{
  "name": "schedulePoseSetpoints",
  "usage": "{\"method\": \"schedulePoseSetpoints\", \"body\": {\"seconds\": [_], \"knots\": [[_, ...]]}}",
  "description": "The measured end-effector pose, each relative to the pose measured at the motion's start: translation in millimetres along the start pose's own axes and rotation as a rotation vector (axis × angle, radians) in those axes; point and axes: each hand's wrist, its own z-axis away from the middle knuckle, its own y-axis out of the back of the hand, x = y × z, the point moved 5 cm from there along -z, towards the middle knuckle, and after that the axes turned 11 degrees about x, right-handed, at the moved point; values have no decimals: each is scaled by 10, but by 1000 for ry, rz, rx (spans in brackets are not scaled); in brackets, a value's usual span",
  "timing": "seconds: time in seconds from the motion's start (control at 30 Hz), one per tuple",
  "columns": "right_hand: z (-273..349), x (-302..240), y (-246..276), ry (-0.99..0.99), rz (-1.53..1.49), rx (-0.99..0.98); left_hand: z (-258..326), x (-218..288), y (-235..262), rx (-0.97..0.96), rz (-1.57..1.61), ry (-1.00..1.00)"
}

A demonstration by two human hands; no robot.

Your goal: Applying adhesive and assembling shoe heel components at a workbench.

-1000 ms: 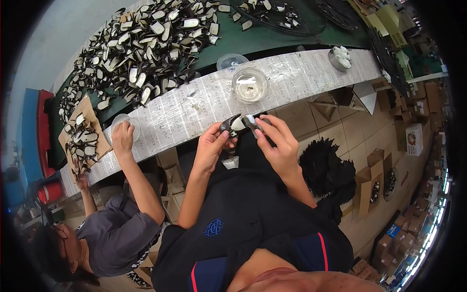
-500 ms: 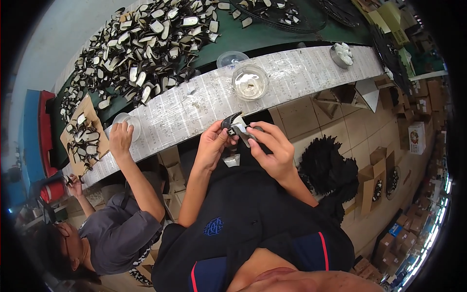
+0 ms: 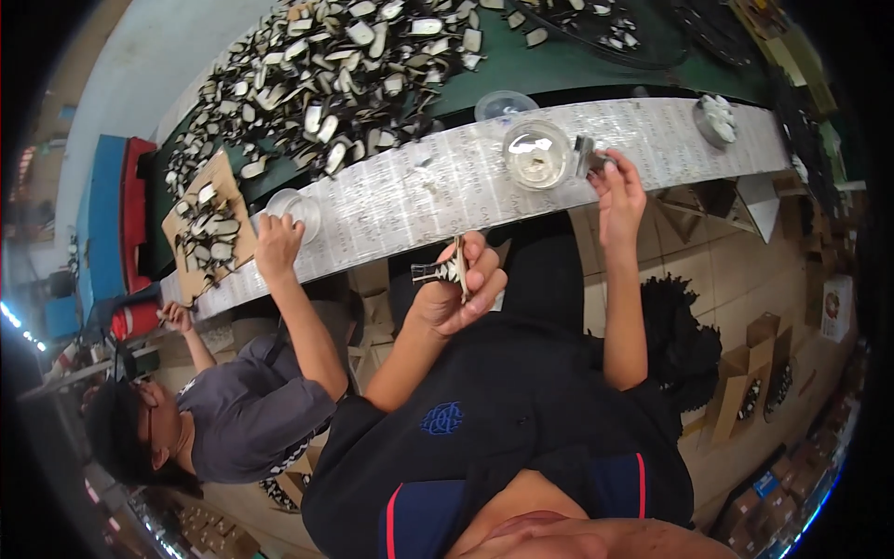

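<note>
My left hand [image 3: 466,293] is closed around a small black-and-white shoe part [image 3: 453,271], held above my lap in front of the bench edge. A dark strap-like end sticks out to its left. My right hand [image 3: 618,191] is raised to the bench, its fingers pinching a short, flat dark tool [image 3: 585,156] that looks like a brush. The tool is beside the right rim of a round clear jar [image 3: 509,168] with a little pale content. A clear plastic lid or dish [image 3: 503,102] lies behind the jar.
A large pile of black shoe parts with pale insoles [image 3: 326,93] covers the green table [image 3: 466,91]. A metal cup of white pieces [image 3: 714,123] stands right. At left, a co-worker's hand [image 3: 279,247] touches a clear tub [image 3: 307,212] beside cardboard [image 3: 177,224]. Black cloth [image 3: 675,345] lies right.
My hands have parted. The right hand has carried the dark tool away from the shoe part to the jar. The left has turned the part and keeps hold of it. The view has shifted.
</note>
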Motion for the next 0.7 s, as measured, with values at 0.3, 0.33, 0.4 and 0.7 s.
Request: {"method": "schedulePoseSetpoints", "body": {"seconds": [0.3,0.33,0.4,0.7], "knots": [[-615,729,249,-124,-260,91,-292,-6,-180,-186,151,63],[-621,717,301,-130,-319,111,-322,12,-99,-86,56,26],[-666,764,356,-162,-383,84,-446,114,60,120,-70,-65],[-741,722,287,-243,-408,97,-2439,1170,181,410,-940,-391]]}}
